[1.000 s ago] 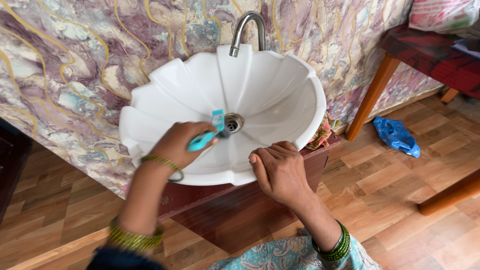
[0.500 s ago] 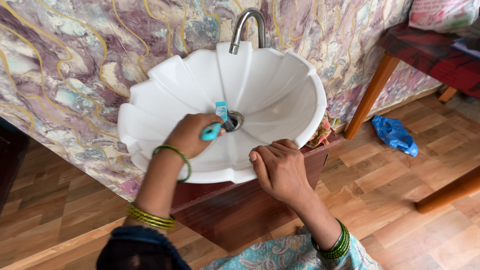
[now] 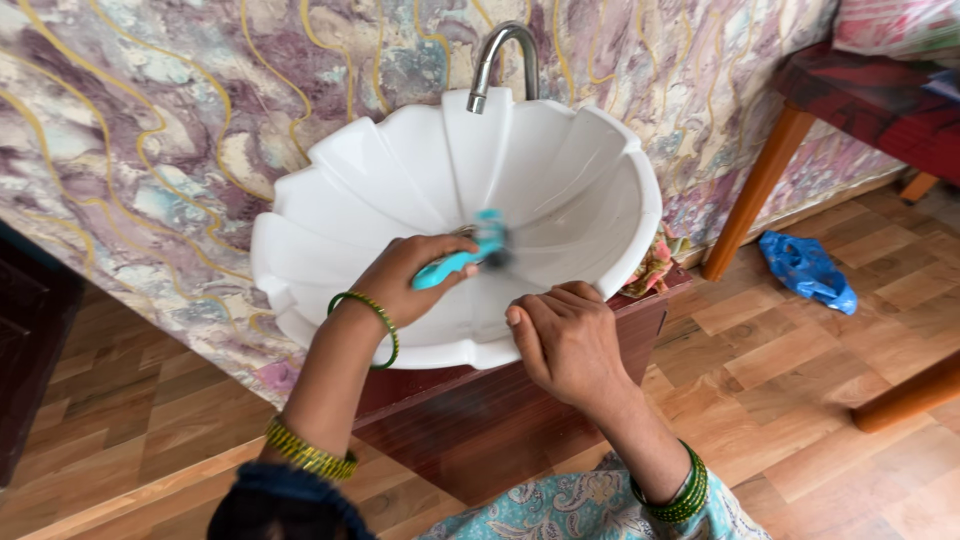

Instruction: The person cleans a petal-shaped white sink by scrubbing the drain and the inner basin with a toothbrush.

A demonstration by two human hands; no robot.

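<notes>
The left hand (image 3: 405,280) is closed round a turquoise brush (image 3: 465,255), pressed into the basin (image 3: 560,200) bottom; the right hand (image 3: 565,335), loosely curled, steadies the front rim.

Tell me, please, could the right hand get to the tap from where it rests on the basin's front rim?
Probably yes: the right hand has only the open white basin between it and the tap; the left hand and brush sit lower left.

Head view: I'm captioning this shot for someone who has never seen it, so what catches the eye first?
The white scalloped basin fills the middle, under a curved metal tap against a swirled purple and gold wall. Inside the bowl, the left hand holds a turquoise brush, while the right hand rests on the near rim. A crumpled blue bag lies on the wooden floor at right.
</notes>
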